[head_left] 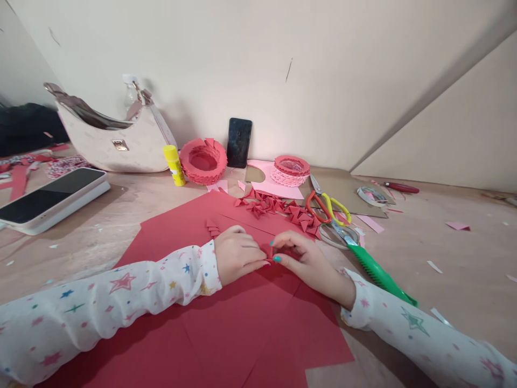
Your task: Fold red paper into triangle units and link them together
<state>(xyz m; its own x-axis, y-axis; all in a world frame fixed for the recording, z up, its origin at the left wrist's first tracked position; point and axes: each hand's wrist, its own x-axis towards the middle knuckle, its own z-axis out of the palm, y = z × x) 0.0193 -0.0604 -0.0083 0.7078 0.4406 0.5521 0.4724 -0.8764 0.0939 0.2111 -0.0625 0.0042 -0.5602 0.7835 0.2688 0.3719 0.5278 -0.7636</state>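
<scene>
Over the red paper sheets (pixel 226 323), my left hand (pixel 239 255) and my right hand (pixel 297 260) meet at a small folded red paper piece (pixel 268 252). My left fingers are closed on its left side, partly hiding it. Thumb and forefinger of my right hand pinch its other side. A short chain of joined red paper pieces (pixel 212 228) lies just behind my left hand. Beyond my hands is a loose heap of folded red paper triangles (pixel 274 207).
Scissors with orange and yellow handles (pixel 317 205) and a green-handled cutter (pixel 375 272) lie right. Behind stand a red paper ring (pixel 204 161), a pink-and-red ring (pixel 288 171), a yellow glue stick (pixel 173 166), a black phone (pixel 239 143) and a handbag (pixel 109 140). Another phone (pixel 52 196) lies left.
</scene>
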